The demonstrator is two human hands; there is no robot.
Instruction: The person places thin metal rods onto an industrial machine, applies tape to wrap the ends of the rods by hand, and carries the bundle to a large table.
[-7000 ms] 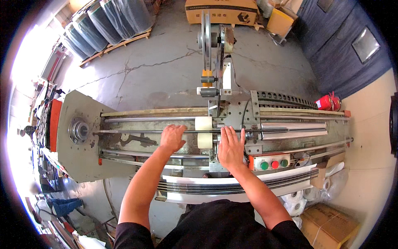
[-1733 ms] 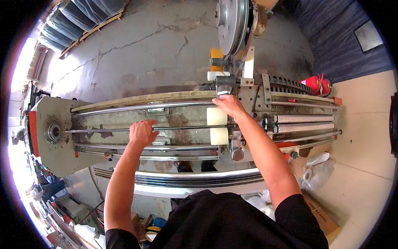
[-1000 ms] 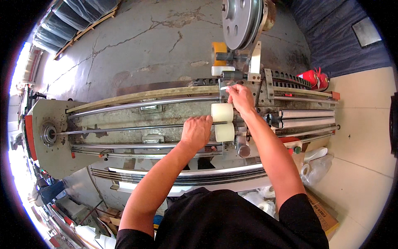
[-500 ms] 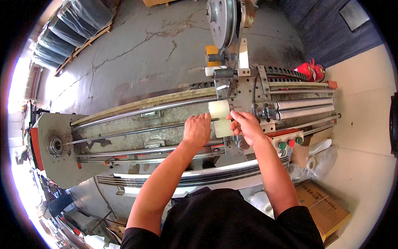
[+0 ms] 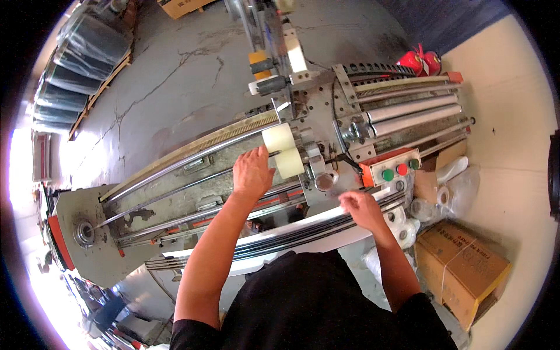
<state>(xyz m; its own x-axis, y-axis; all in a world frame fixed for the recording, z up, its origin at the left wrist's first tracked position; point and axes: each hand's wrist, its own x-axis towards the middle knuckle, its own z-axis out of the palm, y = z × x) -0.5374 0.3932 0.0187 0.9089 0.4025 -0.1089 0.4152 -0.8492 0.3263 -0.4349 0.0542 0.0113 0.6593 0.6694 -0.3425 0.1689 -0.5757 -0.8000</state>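
My left hand [image 5: 253,174] is curled over a long thin metal rod [image 5: 175,195], its fingertips beside two cream-coloured rollers [image 5: 278,137]. The thumb stands off toward the lower roller. A metal carriage plate [image 5: 321,114] lies just right of the rollers. Below a round metal knob [image 5: 324,181], my right hand [image 5: 360,210] hovers over a white trough [image 5: 326,220] holding several dark rods. Its fingers are bent and smeared by motion; I cannot make out anything in them.
An orange control box [image 5: 388,166] with green and red buttons sits on the right. Beyond it lie plastic-wrapped rolls [image 5: 446,193] and a cardboard box [image 5: 464,265]. Red fire extinguishers [image 5: 421,62] stand by the wall. Large wrapped drums [image 5: 93,44] are at far left.
My right hand has left the rollers and come down toward the trough. My left hand stays at the rod. The whole view has turned and shifted.
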